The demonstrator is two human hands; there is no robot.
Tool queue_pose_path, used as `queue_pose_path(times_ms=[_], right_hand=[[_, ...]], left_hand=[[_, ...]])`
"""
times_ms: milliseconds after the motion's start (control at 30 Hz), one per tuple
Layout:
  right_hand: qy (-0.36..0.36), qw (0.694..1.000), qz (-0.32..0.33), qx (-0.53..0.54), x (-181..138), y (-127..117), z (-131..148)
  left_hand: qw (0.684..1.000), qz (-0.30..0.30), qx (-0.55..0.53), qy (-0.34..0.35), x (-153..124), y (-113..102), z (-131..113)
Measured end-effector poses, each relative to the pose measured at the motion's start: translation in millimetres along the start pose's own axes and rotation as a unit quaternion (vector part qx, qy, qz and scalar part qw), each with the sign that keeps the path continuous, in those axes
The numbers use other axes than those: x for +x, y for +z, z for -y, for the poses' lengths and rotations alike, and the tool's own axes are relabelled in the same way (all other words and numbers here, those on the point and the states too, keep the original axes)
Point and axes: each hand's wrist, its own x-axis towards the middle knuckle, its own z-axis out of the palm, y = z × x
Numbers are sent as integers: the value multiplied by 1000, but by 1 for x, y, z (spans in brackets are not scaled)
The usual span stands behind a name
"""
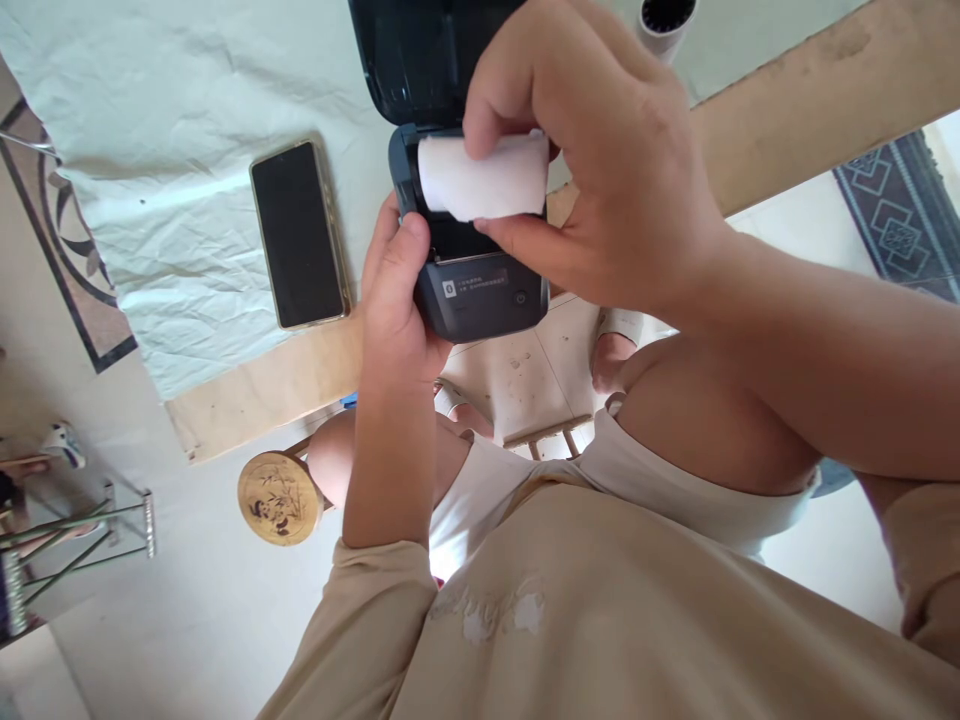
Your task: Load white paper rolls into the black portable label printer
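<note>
A small dark printer with its lid swung open sits at the near edge of the table. My left hand grips its left side, thumb on the top edge. My right hand pinches a white paper roll between thumb and fingers, right over the printer's open paper bay. The roll rests partly in the bay.
A black phone lies face up on the crumpled white sheet covering the wooden table. A white cylinder stands at the back. A round wooden stool and a metal rack stand on the floor at left.
</note>
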Motion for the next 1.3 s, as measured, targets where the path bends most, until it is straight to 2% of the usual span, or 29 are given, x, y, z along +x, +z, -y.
queue_pose_path(times_ms=[67,133,200,267,333,533,700,867,1033,1133,1300], right_hand=[[0,1000,-20,0,1,5,-4],[-6,997,-79,11,2,10,-5],[3,994,-107,26,2,13,-3],[39,998,-45,27,1,11,0],[45,998,-20,26,1,10,1],[20,997,-79,17,2,14,-4],[16,999,-27,12,1,14,-8],[-6,998,-23,65,-1,11,-9],[-3,999,4,35,0,-3,1],[-22,1000,7,8,-4,-4,8],[-93,996,10,-7,-14,6,12]], left_hand=[[1000,10,-1,-5,-1,0,-1],[1000,11,3,-13,-1,0,-1],[1000,4,9,-13,-1,0,-1],[1000,1,13,-14,-1,0,-1],[1000,3,10,-15,-1,-1,-1],[1000,-10,16,-13,-1,1,-2],[999,-29,37,-16,-3,5,-5],[999,-22,42,-21,-3,6,-4],[999,-15,27,-17,-3,8,-4],[1000,6,-2,-7,-3,8,-5],[1000,28,-15,-1,-2,2,-1]])
